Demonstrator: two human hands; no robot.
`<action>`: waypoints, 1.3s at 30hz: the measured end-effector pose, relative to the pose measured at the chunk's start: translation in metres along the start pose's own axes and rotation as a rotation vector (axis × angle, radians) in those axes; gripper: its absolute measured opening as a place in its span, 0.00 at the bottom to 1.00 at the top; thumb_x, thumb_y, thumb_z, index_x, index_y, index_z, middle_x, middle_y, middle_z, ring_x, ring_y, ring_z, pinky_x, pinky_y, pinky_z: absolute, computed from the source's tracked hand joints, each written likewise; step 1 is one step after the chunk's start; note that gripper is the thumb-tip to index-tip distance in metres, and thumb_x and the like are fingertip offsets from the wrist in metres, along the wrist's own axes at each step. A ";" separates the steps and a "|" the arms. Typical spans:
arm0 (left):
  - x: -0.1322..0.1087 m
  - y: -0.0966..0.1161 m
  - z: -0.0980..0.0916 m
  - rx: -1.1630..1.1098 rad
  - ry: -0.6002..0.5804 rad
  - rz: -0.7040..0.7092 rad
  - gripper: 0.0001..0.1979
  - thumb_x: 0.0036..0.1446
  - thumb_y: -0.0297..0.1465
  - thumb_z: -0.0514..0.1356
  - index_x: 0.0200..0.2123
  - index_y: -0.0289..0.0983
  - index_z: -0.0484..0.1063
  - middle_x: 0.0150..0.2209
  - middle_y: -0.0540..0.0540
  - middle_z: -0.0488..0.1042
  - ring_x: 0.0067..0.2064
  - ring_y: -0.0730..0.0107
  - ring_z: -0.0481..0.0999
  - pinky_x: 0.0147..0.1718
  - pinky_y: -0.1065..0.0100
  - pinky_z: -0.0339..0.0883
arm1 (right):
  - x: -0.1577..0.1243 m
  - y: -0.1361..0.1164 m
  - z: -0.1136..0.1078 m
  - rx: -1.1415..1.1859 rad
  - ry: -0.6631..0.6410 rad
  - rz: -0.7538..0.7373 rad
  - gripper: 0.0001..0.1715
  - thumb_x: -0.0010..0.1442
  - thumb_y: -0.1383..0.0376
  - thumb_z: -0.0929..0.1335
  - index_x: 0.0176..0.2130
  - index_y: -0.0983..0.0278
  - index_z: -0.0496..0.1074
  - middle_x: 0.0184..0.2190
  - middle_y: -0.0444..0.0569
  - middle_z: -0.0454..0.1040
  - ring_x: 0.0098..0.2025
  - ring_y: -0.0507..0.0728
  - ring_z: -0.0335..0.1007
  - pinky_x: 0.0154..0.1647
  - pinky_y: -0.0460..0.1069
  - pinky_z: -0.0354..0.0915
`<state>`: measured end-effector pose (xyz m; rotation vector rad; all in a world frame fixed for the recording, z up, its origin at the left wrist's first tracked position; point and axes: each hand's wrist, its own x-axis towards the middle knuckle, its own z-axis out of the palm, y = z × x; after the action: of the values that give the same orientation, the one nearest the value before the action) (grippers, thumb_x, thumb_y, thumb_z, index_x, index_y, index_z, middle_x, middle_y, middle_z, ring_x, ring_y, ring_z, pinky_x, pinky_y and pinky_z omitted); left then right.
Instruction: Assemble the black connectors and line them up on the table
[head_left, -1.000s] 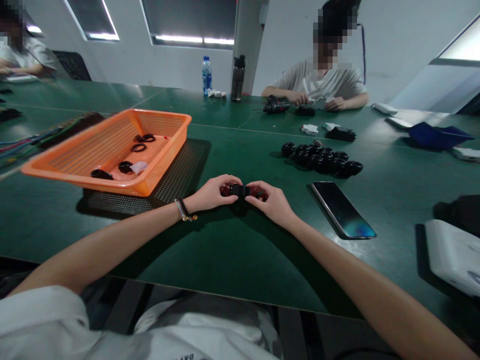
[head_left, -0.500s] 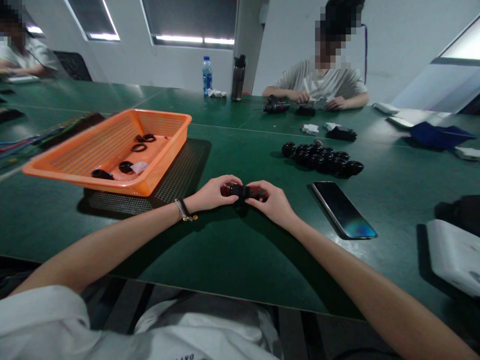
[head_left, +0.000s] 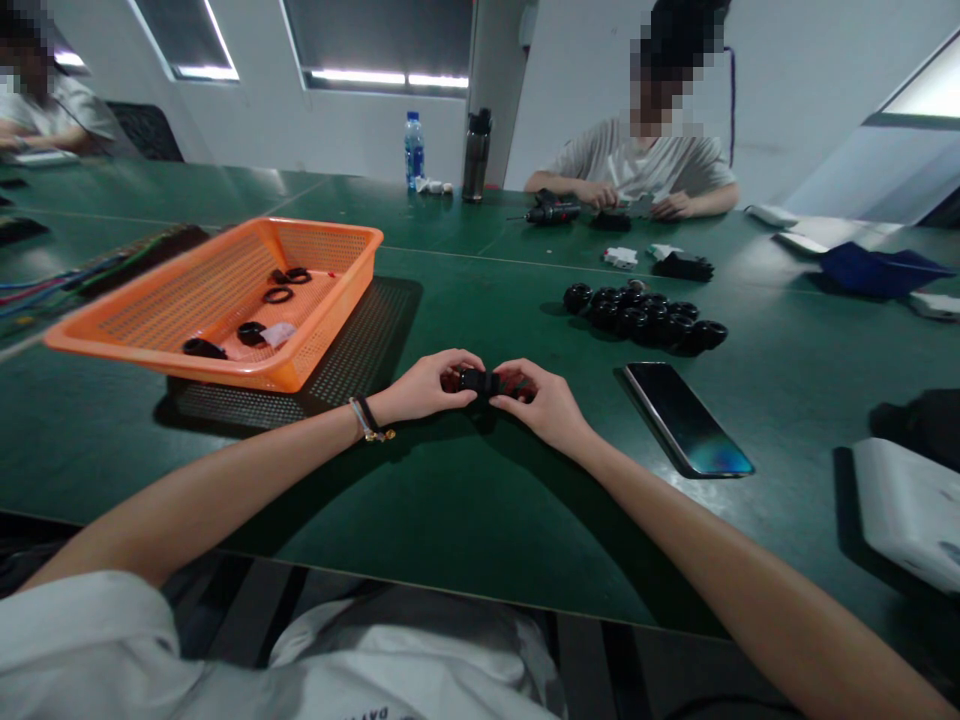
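We take the small black part [head_left: 474,381] between the two hands as the centre of the dial; whether it is one piece or two joined, we cannot tell. The left hand [head_left: 429,386] pinches its nine-o'clock end between thumb and fingers, the right hand [head_left: 553,408] its three-o'clock end; this opposed grip, we judge, gives separate control of both ends. At ten o'clock we find an orange perforated basket [head_left: 285,376] holding black rings [head_left: 277,302], black cylindrical pieces [head_left: 251,333] and a crumpled translucent scrap [head_left: 279,334]; its walls probably stop small pieces rolling away. At two o'clock, glossy black round fittings [head_left: 632,322] lie clustered, apparently for easy right-hand reach. Between three and four, a smartphone [head_left: 686,415] lies clear of the hands. Far off stand a blue-capped bottle [head_left: 414,150] at eleven and a dark tumbler [head_left: 476,155] at twelve, its contents hidden from us.
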<state>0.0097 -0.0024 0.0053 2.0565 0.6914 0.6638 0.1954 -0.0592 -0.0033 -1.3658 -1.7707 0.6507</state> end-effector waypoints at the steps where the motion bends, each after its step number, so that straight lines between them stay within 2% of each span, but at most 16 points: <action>1: 0.000 0.000 0.000 0.003 0.002 -0.002 0.13 0.47 0.28 0.60 0.39 0.34 0.67 0.36 0.48 0.69 0.32 0.76 0.68 0.32 0.73 0.65 | 0.000 0.000 0.000 -0.002 -0.004 0.002 0.13 0.47 0.67 0.70 0.36 0.62 0.69 0.30 0.44 0.73 0.31 0.53 0.68 0.28 0.48 0.63; 30: 0.000 -0.002 -0.001 0.026 0.005 0.000 0.15 0.47 0.29 0.60 0.41 0.34 0.67 0.38 0.47 0.69 0.33 0.75 0.70 0.32 0.72 0.65 | 0.001 -0.001 -0.001 -0.040 -0.021 0.053 0.12 0.50 0.65 0.69 0.38 0.64 0.71 0.30 0.46 0.75 0.28 0.52 0.67 0.27 0.48 0.62; 39: 0.000 0.000 0.000 0.086 0.024 0.003 0.15 0.48 0.30 0.59 0.41 0.35 0.66 0.37 0.48 0.70 0.31 0.76 0.68 0.30 0.73 0.64 | -0.001 0.001 0.000 0.033 -0.012 0.004 0.16 0.47 0.68 0.69 0.40 0.62 0.68 0.31 0.45 0.75 0.32 0.53 0.70 0.29 0.47 0.62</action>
<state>0.0093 -0.0022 0.0049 2.1311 0.7428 0.6722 0.1960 -0.0598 -0.0037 -1.3462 -1.7594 0.6893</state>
